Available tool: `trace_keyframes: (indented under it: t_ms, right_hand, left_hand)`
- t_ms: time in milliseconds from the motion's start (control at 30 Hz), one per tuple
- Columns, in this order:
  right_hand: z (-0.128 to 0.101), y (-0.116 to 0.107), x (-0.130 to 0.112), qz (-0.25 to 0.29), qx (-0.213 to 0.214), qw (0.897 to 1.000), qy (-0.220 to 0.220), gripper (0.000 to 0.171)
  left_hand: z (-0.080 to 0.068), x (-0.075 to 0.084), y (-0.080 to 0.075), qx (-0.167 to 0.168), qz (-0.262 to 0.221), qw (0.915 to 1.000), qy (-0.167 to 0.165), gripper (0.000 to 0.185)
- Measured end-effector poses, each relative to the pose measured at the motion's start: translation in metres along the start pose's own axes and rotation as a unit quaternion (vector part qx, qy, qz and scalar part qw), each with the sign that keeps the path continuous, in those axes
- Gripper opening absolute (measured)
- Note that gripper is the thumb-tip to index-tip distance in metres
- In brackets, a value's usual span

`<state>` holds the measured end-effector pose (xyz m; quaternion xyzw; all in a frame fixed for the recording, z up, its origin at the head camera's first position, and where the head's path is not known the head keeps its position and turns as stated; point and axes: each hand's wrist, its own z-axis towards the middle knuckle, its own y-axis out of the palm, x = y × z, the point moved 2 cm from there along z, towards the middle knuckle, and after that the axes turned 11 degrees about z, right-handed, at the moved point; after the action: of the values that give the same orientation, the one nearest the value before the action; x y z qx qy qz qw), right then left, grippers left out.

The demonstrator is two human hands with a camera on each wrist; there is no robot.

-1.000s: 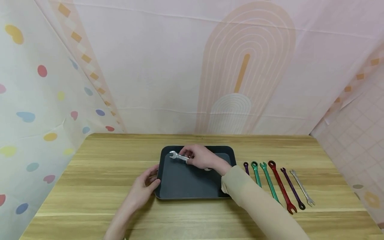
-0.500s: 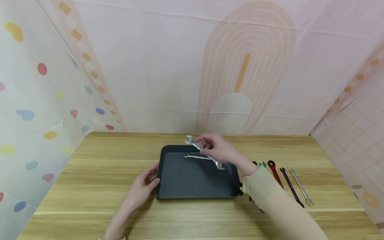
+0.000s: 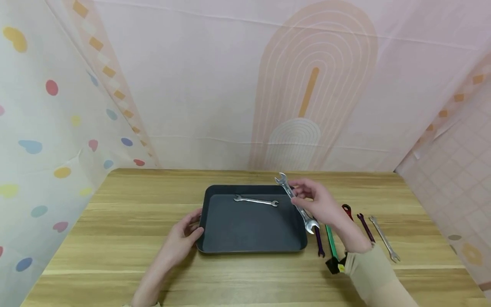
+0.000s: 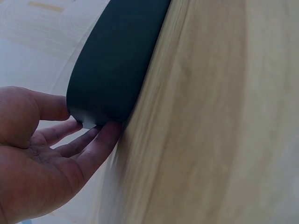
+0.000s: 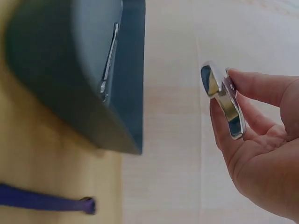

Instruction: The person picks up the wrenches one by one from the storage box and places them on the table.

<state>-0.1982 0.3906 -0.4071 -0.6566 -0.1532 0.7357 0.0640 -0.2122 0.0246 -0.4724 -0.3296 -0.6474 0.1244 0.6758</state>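
With right hand (image 3: 320, 204) fingers pinched on the silver wrench (image 3: 297, 204), lower it gently beside the colored wrenches (image 3: 330, 243), left hand (image 3: 184, 238) fingers loose against the tray (image 3: 207, 213).

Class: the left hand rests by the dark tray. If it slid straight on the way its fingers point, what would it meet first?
The left hand would meet the dark tray at once: its fingertips already touch the near-left corner.

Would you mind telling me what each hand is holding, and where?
Right hand pinches a silver wrench mid-shaft; left hand only touches the tray corner.
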Motion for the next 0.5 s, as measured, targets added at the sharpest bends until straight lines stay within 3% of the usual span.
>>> trace_keyframes:
  t_ms: [233,500]
  right_hand:
    - [-0.028,-0.007,0.016,0.01,0.051,0.998,0.033,0.044]
    - [-0.049,-0.032,0.019,-0.005,0.071,0.996,0.045,0.046]
  left_hand:
    - [-0.003,0.0,-0.001,0.0,-0.001,1.0,0.001,0.056]
    - [-0.003,0.003,0.003,-0.003,-0.004,1.0,0.006,0.056]
